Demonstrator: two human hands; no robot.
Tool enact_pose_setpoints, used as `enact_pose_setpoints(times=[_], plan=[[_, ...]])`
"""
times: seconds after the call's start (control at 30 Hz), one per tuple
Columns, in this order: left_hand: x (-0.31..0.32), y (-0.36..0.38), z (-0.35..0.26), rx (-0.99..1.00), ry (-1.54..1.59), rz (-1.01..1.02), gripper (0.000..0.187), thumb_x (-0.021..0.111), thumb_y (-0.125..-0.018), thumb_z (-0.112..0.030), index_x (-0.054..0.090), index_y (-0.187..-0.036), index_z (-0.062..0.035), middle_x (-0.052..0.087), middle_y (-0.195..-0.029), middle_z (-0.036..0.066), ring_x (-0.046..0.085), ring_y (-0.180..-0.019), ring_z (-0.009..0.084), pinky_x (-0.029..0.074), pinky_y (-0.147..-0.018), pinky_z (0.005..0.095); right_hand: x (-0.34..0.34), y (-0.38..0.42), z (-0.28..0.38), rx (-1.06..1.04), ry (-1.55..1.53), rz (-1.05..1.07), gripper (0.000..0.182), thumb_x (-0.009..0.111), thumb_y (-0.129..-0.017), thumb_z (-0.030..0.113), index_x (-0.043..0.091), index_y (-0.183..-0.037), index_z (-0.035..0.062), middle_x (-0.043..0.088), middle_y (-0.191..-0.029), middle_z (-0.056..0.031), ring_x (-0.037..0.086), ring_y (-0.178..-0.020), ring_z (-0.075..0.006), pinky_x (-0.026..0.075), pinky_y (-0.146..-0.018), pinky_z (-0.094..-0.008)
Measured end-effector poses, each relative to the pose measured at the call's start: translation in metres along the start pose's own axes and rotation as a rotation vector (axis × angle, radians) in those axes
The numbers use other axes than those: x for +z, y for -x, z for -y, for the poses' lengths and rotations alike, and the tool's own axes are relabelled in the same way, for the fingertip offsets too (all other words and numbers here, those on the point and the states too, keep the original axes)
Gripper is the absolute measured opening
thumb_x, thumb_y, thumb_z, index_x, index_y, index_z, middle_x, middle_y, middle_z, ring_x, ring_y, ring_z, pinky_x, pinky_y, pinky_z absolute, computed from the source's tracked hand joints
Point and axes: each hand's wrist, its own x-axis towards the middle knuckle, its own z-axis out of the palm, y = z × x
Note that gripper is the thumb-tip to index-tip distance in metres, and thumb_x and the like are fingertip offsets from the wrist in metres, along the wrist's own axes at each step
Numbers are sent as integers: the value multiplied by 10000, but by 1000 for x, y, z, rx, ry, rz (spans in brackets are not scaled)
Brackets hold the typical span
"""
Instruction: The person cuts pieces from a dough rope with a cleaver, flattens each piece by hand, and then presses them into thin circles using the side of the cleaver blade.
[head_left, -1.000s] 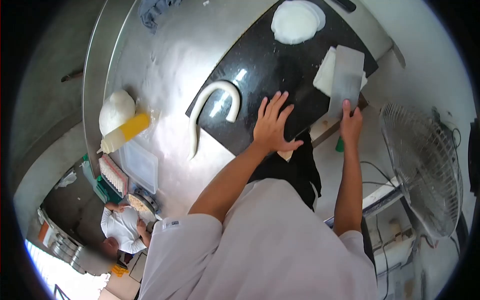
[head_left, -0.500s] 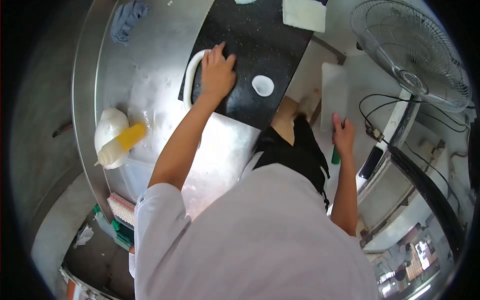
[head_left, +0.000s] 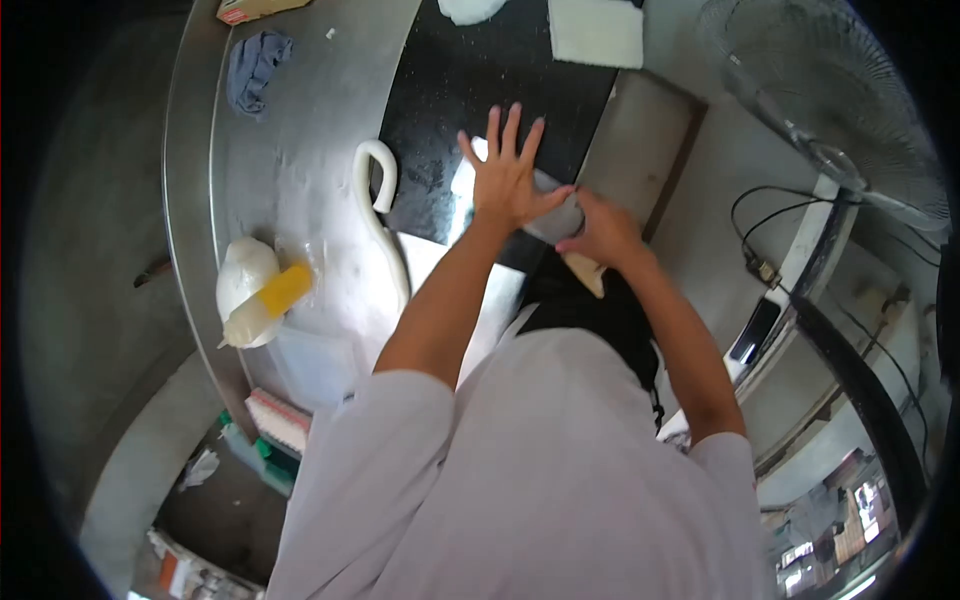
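Note:
My left hand (head_left: 508, 185) is spread with fingers apart over the black board (head_left: 440, 95), its thumb and palm edge against a cleaver's grey blade (head_left: 552, 222). My right hand (head_left: 608, 232) grips the cleaver at the board's near right edge; its handle is hidden in the hand. The blade lies nearly flat, low over the board. The flat white dough disc seen earlier is hidden under the blade and my left hand. Left of the board a white dough rope (head_left: 368, 215) stretches along the steel table (head_left: 300, 180), its hooked far end touching the board's edge.
A squeeze bottle with a yellow part (head_left: 280, 290) leans on a white bag (head_left: 243, 268) at the left. Farther off lie a blue-grey cloth (head_left: 257, 70), white dough (head_left: 470, 8) and a white folded cloth (head_left: 597, 33). A wire fan (head_left: 840, 100) stands at the right.
My left hand has left the dough rope and moved right, spreading its fingers. My right hand has brought the cleaver from the side onto the board, over the dough disc. The rope now hooks at its far end.

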Motion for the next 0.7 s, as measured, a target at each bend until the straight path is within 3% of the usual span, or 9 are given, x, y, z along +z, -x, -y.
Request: enact_pose_setpoints(times=[0.07,0.27,0.37,0.4,0.47,0.53,0.6,0.67,0.7], plan=[[-6,-22,8,65,-48,51,1098,695,-664,-783,407,-1562,-221,246,-1672,118,153,-1556,392,88,-1117,792,0,-13,-1,33,-10,-141,724,944,-624,360,596,-1156,14,715,-998,-242,698,-960,-426,544,-826,-484],[-9,-88,27,206,-53,-47,1111,735,-645,-769,385,-1565,-254,236,-1675,114,188,-1547,372,107,-1135,784,-14,-43,2,-27,-64,-238,768,946,-631,379,550,-1140,-40,703,-960,-278,690,-930,-471,560,-791,-504],[0,-51,23,311,-48,70,1133,732,-613,-803,419,-1555,-259,199,-1693,126,123,-1563,411,86,-1102,826,20,-19,-7,32,-189,-142,801,944,-627,427,555,-1162,-25,707,-942,-269,709,-915,-456,577,-790,-484],[-4,-26,17,331,-34,167,1145,732,-591,-820,441,-1546,-260,199,-1694,128,110,-1562,430,77,-1084,845,25,0,6,128,-94,-87,810,926,-652,431,572,-1244,4,711,-1065,-269,692,-1022,-452,547,-910,-508],[0,-30,11,380,-20,229,1201,717,-529,-866,465,-1537,-264,201,-1692,133,105,-1558,452,79,-1044,873,28,5,4,104,-77,-148,801,926,-645,435,573,-1258,58,704,-1075,-274,681,-1038,-463,538,-924,-509],[3,-52,12,370,-3,100,1196,718,-544,-852,447,-1549,-264,197,-1693,132,132,-1552,453,98,-1035,874,17,-3,0,149,-175,-121,770,921,-655,421,573,-1257,90,698,-1071,-282,671,-1036,-478,536,-910,-511],[-1,-74,9,344,-27,53,1200,713,-553,-844,402,-1571,-290,190,-1697,109,136,-1545,457,90,-1047,872,-9,-24,-10,-48,-255,-249,747,913,-677,402,565,-1228,36,702,-1035,-284,679,-1000,-476,548,-870,-503],[2,-97,18,339,-45,-46,1188,699,-586,-848,376,-1583,-290,207,-1690,126,164,-1542,445,110,-1074,847,-20,-47,-22,-52,-41,-262,793,903,-679,499,540,-1206,30,705,-939,-236,688,-902,-455,531,-792,-528],[1,-106,22,350,-48,-60,1174,689,-607,-848,365,-1588,-291,208,-1692,128,162,-1545,440,111,-1094,828,-31,-56,-15,-60,-95,-231,826,903,-673,503,549,-1234,11,704,-956,-260,683,-906,-470,539,-799,-510]])
